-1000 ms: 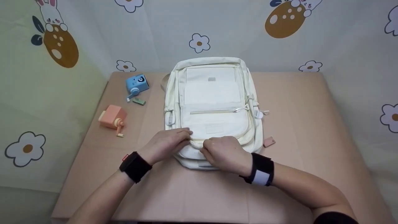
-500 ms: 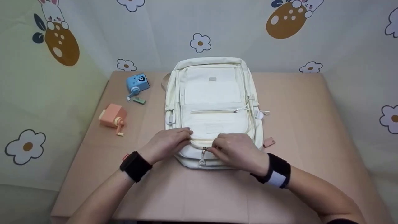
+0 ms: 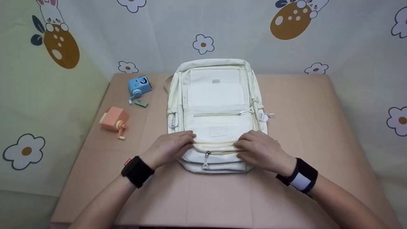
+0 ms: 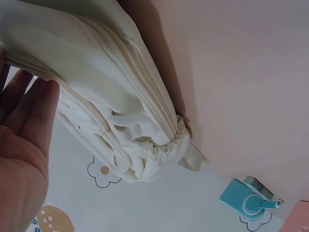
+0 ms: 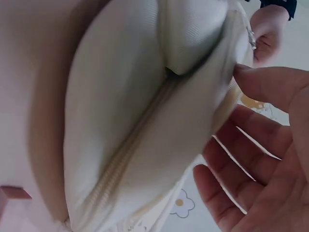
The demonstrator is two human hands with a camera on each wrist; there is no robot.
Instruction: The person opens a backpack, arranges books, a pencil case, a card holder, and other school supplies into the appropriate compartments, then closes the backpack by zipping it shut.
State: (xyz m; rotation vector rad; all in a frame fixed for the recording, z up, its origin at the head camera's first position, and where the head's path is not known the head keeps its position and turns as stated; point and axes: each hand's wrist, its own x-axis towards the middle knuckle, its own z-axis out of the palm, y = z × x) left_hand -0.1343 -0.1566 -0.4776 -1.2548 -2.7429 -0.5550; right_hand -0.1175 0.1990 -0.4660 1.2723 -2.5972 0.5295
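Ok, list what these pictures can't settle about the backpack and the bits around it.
- Inside of the backpack: hidden in all views by its own cloth.
- Right hand fingertips: head view, tucked against the pocket edge; right wrist view blurred.
- Small green thing by the blue sharpener: too small to identify.
- Left hand: cut off by the left wrist view's edge.

Cream backpack (image 3: 217, 105) flat on the table, front up, lower front pocket's zipper partly open.
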